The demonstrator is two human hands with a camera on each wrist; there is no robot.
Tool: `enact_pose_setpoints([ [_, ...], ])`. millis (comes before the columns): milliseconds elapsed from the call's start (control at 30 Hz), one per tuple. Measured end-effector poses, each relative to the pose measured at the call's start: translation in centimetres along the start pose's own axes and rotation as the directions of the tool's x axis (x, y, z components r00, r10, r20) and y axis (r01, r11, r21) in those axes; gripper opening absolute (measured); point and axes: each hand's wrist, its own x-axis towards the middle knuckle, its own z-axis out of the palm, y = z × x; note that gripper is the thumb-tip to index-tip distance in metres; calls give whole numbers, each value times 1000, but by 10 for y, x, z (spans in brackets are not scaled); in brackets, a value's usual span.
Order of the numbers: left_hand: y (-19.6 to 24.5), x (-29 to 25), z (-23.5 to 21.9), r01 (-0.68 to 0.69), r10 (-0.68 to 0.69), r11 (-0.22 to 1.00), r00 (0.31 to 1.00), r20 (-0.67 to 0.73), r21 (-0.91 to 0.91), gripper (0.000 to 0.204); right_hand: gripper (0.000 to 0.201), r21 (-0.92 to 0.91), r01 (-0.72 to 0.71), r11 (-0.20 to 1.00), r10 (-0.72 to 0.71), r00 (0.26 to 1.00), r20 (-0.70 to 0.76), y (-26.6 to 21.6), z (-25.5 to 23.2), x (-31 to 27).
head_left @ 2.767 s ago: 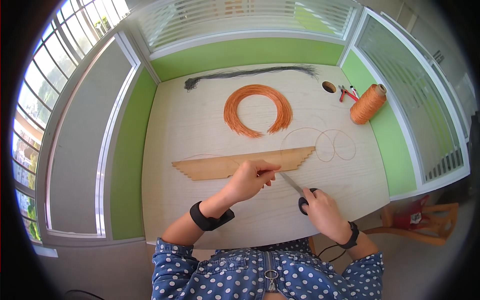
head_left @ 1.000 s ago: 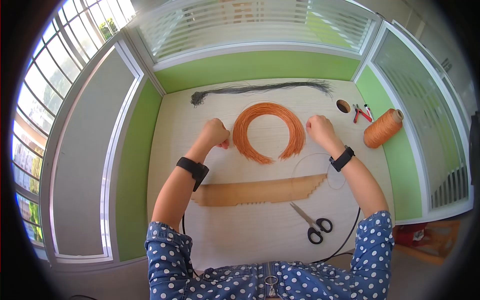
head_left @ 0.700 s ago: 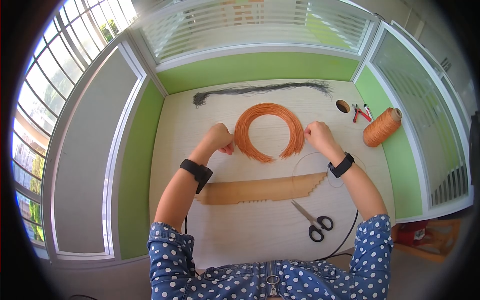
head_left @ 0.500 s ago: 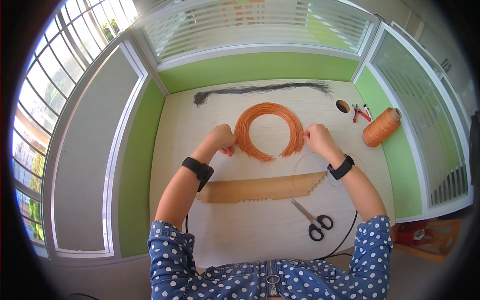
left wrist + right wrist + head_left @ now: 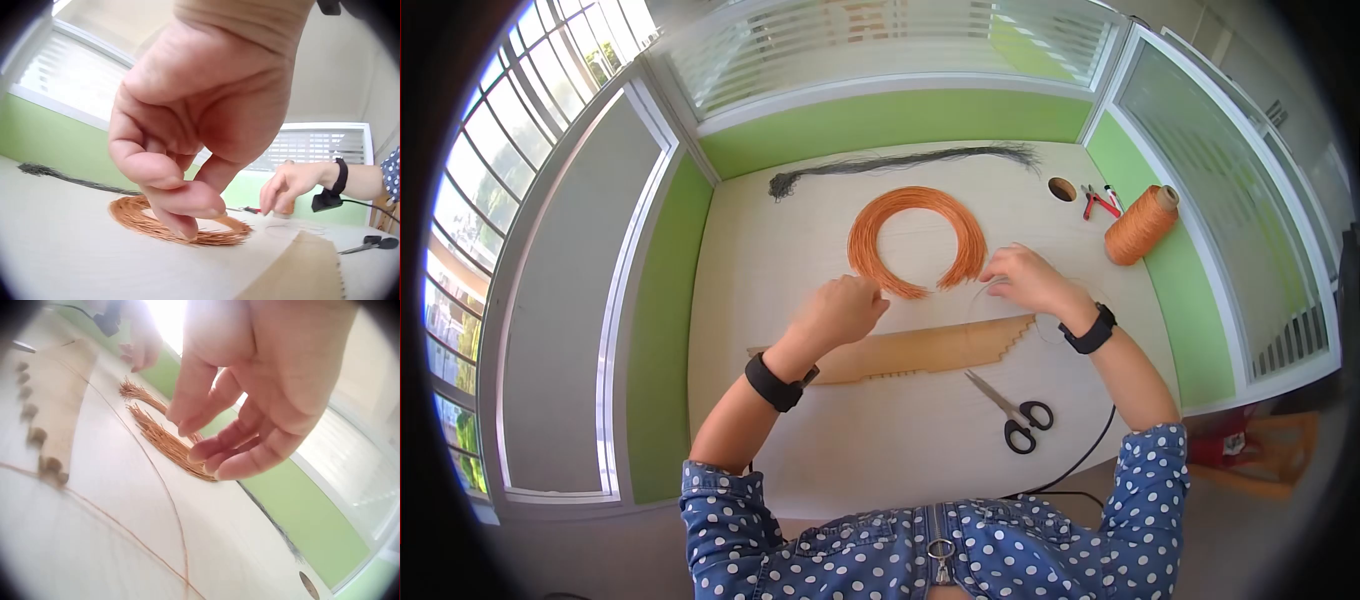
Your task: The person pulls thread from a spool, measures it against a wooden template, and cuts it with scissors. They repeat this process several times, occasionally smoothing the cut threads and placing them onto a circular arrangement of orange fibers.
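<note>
My left hand (image 5: 837,312) hovers over the left part of a flat brown board (image 5: 930,348) with notched ends, just in front of an orange ring-shaped bundle of cords (image 5: 864,240). Its fingers (image 5: 181,200) curl loosely and nothing shows in them in the left wrist view. On the right, my right hand (image 5: 1028,277) hangs beside the bundle's open end, fingers slightly bent and apart, holding nothing visible. Thin orange thread (image 5: 169,494) loops over the table below this hand and reaches across the board. Scissors (image 5: 1016,409) with black handles lie in front of the board.
A dark bundle of strands (image 5: 880,162) stretches along the back. At the back right are a round table hole (image 5: 1062,189), red-handled pliers (image 5: 1104,204) and an orange cone of cord (image 5: 1141,226). Green-and-glass partitions (image 5: 900,122) enclose the table; a black cable (image 5: 1090,455) hangs at its front edge.
The scissors went from my right hand onto the table. Both hands went out to either side of the orange bundle, then came back nearer, the left one over the board.
</note>
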Motion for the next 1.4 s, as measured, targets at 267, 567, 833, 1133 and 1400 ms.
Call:
enact_pose_setpoints([
  [267,31,-4,32,-199,191,960,980,-62,-198,18,6,-127,101,987,-95,994,52,-7,24,11],
  [567,55,15,64,-186,175,927,983,-63,-326,33,7,-58,165,985,-164,986,23,-25,22,-2],
  [833,64,37,89,-151,119,968,980,-160,-202,25,6,-155,108,982,-90,989,119,-23,29,0],
  [1133,3,-24,37,-294,261,945,942,-212,-142,7,8,113,123,986,-132,989,71,-72,25,-3],
  [1400,-82,-88,18,-195,267,952,904,-334,234,7,10,-21,409,912,-409,912,21,-105,62,20],
])
